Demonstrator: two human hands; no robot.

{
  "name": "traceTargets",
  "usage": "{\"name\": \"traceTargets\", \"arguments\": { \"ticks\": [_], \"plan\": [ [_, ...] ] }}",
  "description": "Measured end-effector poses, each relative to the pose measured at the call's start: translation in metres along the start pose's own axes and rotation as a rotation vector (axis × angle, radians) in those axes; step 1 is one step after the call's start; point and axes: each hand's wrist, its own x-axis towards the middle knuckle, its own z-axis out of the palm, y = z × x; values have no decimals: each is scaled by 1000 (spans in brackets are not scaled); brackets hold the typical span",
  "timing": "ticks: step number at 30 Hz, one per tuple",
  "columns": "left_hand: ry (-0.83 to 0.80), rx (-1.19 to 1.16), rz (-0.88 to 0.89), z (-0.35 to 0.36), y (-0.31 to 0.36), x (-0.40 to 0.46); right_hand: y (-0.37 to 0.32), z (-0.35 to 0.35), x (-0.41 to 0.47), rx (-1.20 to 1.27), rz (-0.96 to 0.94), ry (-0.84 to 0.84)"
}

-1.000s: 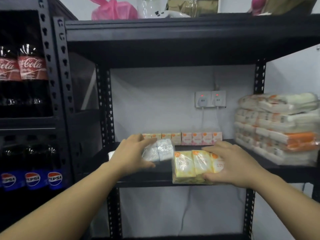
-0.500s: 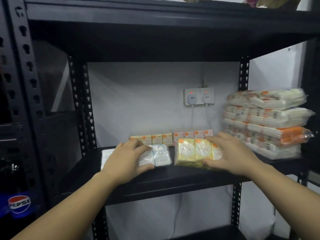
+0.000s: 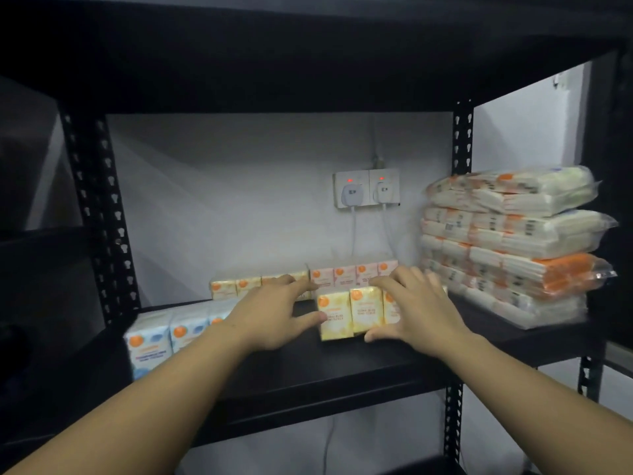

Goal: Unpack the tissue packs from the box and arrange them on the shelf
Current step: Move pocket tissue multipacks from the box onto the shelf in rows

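A yellow tissue pack (image 3: pixel 347 315) stands upright on the black shelf (image 3: pixel 342 378), in front of the back row. My right hand (image 3: pixel 416 308) grips it over its top and right side, thumb low at the front. My left hand (image 3: pixel 274 315) has its fingers spread, and its thumb tip touches the pack's left edge. A blue-and-white tissue pack (image 3: pixel 161 341) stands free at the shelf's left, partly hidden by my left forearm. Along the wall stand a row of yellow packs (image 3: pixel 226 287) and a row of pink packs (image 3: pixel 346 274). The box is out of view.
A tall stack of large wrapped tissue bundles (image 3: pixel 513 241) fills the shelf's right end. Two wall sockets (image 3: pixel 366 192) with plugs and hanging cables sit behind the shelf. Black uprights (image 3: pixel 99 214) frame the bay, and the upper shelf board hangs low overhead.
My left hand let go of the blue-and-white pack, which now stands at the left, and moved right to the yellow pack. My right hand stood the yellow pack upright farther back. The view moved closer.
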Motion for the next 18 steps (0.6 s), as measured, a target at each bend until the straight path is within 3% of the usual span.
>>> {"name": "traceTargets", "arguments": {
  "ticks": [10, 18],
  "plan": [
    [-74, 201, -109, 21, -3, 26, 34, 31, 40, 81, -74, -19],
    [-58, 286, -119, 24, 2, 22, 55, 45, 79, 119, -84, -128]
  ]
}}
